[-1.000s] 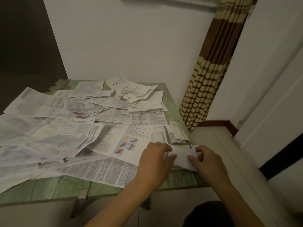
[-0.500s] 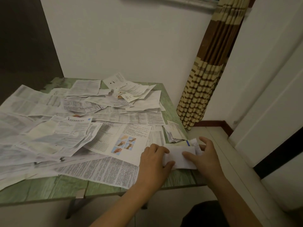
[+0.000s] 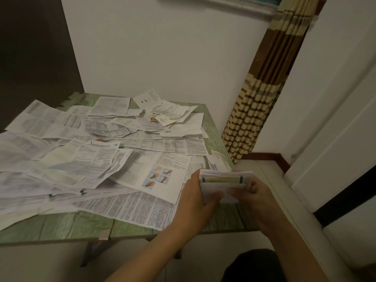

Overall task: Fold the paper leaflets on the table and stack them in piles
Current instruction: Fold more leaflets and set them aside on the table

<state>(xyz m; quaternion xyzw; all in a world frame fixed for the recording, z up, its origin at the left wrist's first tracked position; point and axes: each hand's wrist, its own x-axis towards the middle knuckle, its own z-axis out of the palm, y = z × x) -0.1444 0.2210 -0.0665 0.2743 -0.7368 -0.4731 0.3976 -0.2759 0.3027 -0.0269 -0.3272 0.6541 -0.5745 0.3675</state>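
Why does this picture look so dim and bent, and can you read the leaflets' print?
Head view: weak yellowish light, no glare; the wide lens leans the door frame and curtain outward; the fingers on the folded bundle are motion-smeared; print on the loose leaflets is too soft to read.

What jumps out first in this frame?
A sprawl of unfolded leaflets covers most of the green table. At its near right corner, the left hand and right hand grip a small bundle of folded leaflets between them. A striped brown curtain hangs by the wall to the right of the table.
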